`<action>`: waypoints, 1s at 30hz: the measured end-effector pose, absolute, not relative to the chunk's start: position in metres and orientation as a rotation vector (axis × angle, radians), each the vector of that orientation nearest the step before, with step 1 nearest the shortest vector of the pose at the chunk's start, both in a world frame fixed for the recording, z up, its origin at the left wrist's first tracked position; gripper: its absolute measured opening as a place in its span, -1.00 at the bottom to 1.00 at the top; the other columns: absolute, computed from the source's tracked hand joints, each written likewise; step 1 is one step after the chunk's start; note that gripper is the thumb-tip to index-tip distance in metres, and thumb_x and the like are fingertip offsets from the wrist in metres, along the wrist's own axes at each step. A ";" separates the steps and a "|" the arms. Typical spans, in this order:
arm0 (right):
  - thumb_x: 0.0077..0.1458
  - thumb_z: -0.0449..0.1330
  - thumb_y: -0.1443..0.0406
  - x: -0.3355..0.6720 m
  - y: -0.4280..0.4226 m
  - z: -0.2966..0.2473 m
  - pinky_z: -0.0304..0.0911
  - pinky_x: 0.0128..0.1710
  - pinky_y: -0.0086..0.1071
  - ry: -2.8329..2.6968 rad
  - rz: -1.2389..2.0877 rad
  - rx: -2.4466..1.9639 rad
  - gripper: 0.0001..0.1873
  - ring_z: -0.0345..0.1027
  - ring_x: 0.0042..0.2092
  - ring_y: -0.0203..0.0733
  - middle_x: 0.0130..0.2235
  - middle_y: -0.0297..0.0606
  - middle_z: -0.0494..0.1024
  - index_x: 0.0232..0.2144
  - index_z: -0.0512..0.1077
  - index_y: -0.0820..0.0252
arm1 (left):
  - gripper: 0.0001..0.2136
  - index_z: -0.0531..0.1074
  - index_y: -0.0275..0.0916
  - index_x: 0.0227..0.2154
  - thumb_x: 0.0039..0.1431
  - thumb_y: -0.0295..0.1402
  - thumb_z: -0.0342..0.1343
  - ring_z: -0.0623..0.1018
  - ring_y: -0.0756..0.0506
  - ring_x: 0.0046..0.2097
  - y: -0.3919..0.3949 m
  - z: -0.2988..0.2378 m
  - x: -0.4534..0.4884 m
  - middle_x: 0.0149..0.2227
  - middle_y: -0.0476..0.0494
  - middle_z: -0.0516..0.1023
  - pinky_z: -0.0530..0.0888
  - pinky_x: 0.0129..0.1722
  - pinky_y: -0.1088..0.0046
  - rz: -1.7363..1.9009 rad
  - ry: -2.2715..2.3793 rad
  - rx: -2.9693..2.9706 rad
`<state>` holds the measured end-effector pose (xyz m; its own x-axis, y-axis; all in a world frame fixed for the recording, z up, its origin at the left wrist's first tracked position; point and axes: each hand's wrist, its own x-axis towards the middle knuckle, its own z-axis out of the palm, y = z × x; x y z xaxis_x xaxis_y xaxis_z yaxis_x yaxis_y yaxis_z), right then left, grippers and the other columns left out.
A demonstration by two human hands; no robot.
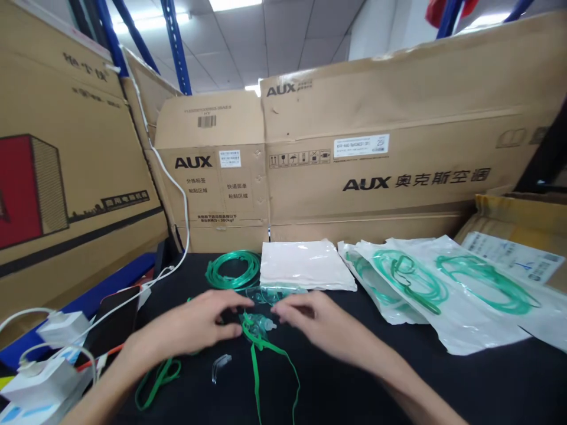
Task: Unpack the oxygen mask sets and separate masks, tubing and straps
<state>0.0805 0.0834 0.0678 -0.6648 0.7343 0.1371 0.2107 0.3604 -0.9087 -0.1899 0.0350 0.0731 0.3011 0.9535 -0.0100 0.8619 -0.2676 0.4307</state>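
A clear green oxygen mask (259,324) with a white connector and a green elastic strap (256,369) lies on the black table between my hands. My left hand (199,319) is at its left, thumb and forefinger apart, the thumb tip close to the mask. To the right, my right hand (316,321) has its thumb and forefinger drawn together near the connector; what is between them, if anything, is too small to make out. Just beyond the fingertips lies another clear greenish plastic piece (283,293). A small clear plastic piece (221,363) rests nearer me.
Behind are coiled green tubing (233,270), white packets (308,265) and bagged tubing sets (403,280). Another green strap (157,383) lies at left, beside a dark phone (113,319) and white chargers (64,327) with cables. Cardboard boxes (372,136) wall the back.
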 end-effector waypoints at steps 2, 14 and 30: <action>0.27 0.21 0.14 0.080 0.074 0.053 0.31 -0.15 -0.19 -2.108 1.190 -0.900 -0.70 0.48 -0.21 0.00 -0.30 -0.20 0.67 -0.27 0.69 0.16 | -0.57 0.46 0.00 0.19 0.26 -0.38 0.20 0.47 -0.23 0.23 0.031 0.058 -0.175 0.19 -0.11 0.53 0.37 0.24 0.17 0.342 1.665 2.320; 0.21 0.29 -0.01 0.104 0.066 0.023 0.37 -0.23 -0.32 -1.578 1.637 -0.724 -0.46 0.39 -0.19 -0.16 -0.14 -0.24 0.52 0.12 0.47 0.13 | -0.74 0.57 -0.02 -0.03 0.42 -0.48 0.05 0.56 -0.08 0.03 0.039 0.046 -0.095 0.03 -0.05 0.54 0.48 0.05 0.41 1.227 1.259 2.443; 0.19 0.31 -0.04 0.107 0.061 0.023 0.28 -0.20 -0.37 -1.326 1.587 -0.934 -0.58 0.31 -0.23 -0.23 -0.27 -0.39 0.42 -0.10 0.36 0.08 | -0.82 0.58 -0.11 -0.22 0.44 -0.30 0.08 0.54 -0.07 -0.13 0.022 0.013 -0.061 -0.20 0.01 0.59 0.40 -0.09 0.47 1.053 1.330 1.889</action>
<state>0.1073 0.0608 0.0232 -0.3647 0.9308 -0.0259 -0.1406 -0.0825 -0.9866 -0.0611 0.0219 0.0131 0.1860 0.9459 0.2657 0.4754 -0.3233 0.8182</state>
